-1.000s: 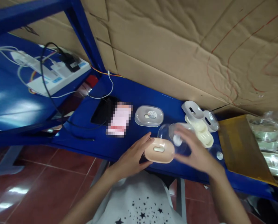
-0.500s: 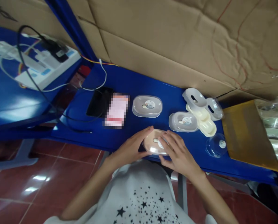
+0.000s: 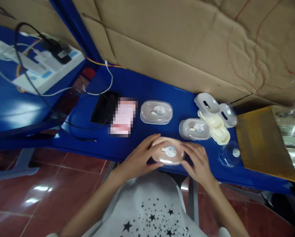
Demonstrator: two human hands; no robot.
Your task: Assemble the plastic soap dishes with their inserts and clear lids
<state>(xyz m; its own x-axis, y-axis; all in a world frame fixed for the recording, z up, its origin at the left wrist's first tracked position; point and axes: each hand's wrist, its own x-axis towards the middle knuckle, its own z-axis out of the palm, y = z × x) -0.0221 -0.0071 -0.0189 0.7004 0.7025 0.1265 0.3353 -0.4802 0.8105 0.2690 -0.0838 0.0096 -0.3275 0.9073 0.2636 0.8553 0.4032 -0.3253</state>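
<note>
A pinkish oval box [image 3: 167, 158] with a clear lid and a round label lies at the table's front edge, between my hands. My left hand [image 3: 143, 156] grips its left end, thumb at the near side and fingers at the far side. Around the right end are the fingers of my right hand [image 3: 196, 159]. Behind it sits a grey lidded box [image 3: 149, 118], and another grey lidded box [image 3: 190, 134] stands to the right. Cream trays [image 3: 221, 134] and grey trays [image 3: 206, 98] overlap beside that one. A loose clear lid [image 3: 227, 158] with a label lies near them.
An open cardboard box [image 3: 258, 144] with wrapped items stands at the right. At the left are a phone-like screen [image 3: 124, 117], a dark device [image 3: 101, 110], cables and a white power strip [image 3: 60, 74]. Large cardboard [image 3: 174, 42] walls the back of the blue table [image 3: 127, 85].
My right hand has slid right, off the top of the pinkish box to its right end, so the round label now shows. The fingers of my left hand reach slightly further over the lid.
</note>
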